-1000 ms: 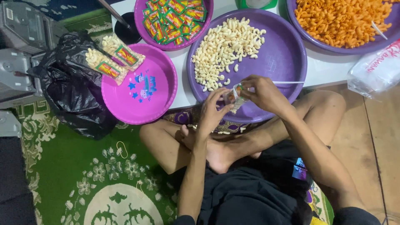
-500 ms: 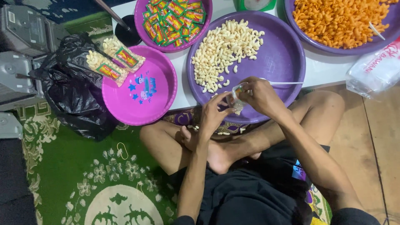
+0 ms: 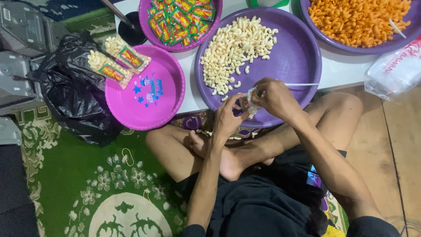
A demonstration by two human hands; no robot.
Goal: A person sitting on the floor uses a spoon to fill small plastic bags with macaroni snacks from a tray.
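Fingers of the left hand [image 3: 228, 119] and right hand [image 3: 275, 97] pinch a small clear bag [image 3: 249, 103] of pale puffs between them, held over the near rim of the purple tray [image 3: 302, 57]. Beyond the bag, inside that tray, lies a heap of pale puffs [image 3: 234, 48]. Left of the tray sits a pink tray [image 3: 144, 94] with two filled packets [image 3: 116, 61] on its far edge. Behind the purple tray stands a bowl of sachets [image 3: 182, 19].

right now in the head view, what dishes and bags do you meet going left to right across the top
black plastic bag → pink tray → purple tray of pale macaroni → purple tray of orange macaroni → white plastic bag
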